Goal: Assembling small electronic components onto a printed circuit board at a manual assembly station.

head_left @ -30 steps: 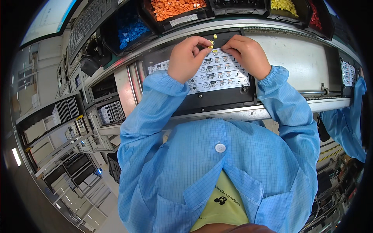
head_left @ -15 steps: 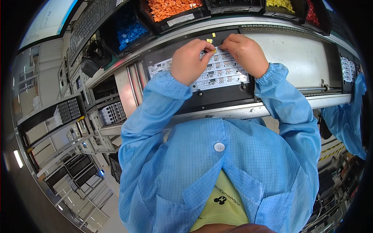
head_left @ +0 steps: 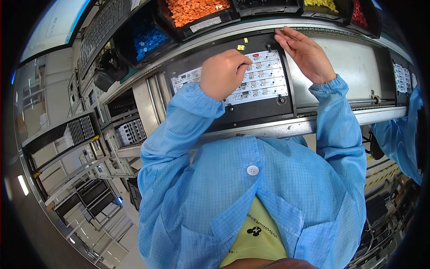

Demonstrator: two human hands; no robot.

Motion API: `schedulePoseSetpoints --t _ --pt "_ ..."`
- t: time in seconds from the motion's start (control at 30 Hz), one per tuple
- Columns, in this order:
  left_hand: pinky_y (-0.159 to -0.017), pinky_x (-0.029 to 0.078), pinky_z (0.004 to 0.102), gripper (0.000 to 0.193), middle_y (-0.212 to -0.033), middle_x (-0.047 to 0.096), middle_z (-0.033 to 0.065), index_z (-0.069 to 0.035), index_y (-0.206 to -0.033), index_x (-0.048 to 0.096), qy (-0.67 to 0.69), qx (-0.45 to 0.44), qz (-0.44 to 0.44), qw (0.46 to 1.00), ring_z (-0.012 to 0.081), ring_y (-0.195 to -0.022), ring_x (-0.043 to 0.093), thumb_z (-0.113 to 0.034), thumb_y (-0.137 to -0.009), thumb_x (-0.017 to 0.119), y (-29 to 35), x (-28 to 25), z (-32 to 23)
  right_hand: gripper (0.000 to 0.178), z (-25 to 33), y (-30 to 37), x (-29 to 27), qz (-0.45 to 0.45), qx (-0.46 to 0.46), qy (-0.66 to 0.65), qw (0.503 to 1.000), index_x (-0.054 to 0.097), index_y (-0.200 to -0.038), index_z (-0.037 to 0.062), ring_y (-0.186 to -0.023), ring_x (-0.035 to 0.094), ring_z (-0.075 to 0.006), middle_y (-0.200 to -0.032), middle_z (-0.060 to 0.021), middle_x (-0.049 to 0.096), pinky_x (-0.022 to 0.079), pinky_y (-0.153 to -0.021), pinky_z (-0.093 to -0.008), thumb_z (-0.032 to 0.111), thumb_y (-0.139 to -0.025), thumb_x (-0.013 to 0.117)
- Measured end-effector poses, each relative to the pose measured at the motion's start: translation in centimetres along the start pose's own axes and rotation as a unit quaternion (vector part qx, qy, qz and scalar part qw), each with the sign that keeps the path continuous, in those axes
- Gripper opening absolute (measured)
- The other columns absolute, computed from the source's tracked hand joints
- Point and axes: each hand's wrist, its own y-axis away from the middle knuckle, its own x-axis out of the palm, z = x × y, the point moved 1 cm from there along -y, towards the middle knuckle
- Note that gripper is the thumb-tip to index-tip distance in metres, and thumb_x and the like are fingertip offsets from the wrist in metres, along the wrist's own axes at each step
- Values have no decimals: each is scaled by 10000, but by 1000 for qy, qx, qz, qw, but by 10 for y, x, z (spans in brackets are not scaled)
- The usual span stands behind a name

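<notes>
My left hand [head_left: 224, 75] is over the left part of a black fixture plate [head_left: 215, 117], its fingers curled into a pinch. A small yellow part shows at those fingertips, beside the top row of white circuit board strips [head_left: 264, 85]. On that row sits a small red part [head_left: 256, 55], just right of the fingertips. Two loose yellow parts [head_left: 241, 47] lie on the plate above the strips. My right hand [head_left: 309, 56] is raised over the plate's upper right corner and the rail, fingers stretched out, with nothing visible in them.
Bins of blue parts [head_left: 150, 42], orange parts [head_left: 195, 12], yellow parts [head_left: 321, 5] and red parts [head_left: 359, 15] line the far side. A keyboard [head_left: 101, 33] and a screen [head_left: 49, 22] stand at far left. Another person's blue sleeve [head_left: 398, 143] is at right, near another board fixture [head_left: 402, 78].
My right hand has moved away from the top strip, up and to the right, and its fingers have opened. The red part on the strip is now uncovered. My left hand has shifted only slightly.
</notes>
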Motion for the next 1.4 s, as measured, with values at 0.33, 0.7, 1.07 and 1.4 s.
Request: schedulePoseSetpoints --t 0.33,0.7,1.07,1.4 --pt "-708 597 385 70 -955 753 40 -112 -943 807 -41 22 3 999 281 -830 742 -115 -881 776 4 4 2 417 -9 -4 -6 -15 59 87 994 575 -1500 31 -1009 638 -43 -1327 -38 704 547 -840 -152 258 -1161 486" --pt "-688 558 371 193 -972 737 27 -137 -1058 787 -62 -71 10 995 250 -816 725 -219 -885 816 -30 -4 32 347 -23 6 21 60 -22 215 975 640 -1421 68 -826 506 -9 -1095 40 712 419 -697 -161 248 -1140 543" --pt "-721 580 385 145 -1012 732 32 -120 -1049 741 -66 -26 -27 997 265 -872 736 -168 -916 776 -22 -6 34 276 -11 14 30 78 -17 280 957 702 -1337 103 -760 444 -37 -1097 31 717 424 -723 -180 234 -1110 613" --pt "-725 553 358 213 -998 716 76 -115 -1206 762 102 -48 -13 994 259 -847 710 -119 -1017 662 -10 -9 44 222 -19 9 24 88 -105 504 853 751 -1220 3 -950 685 -88 -1059 -48 761 554 -837 -235 116 -1031 719"
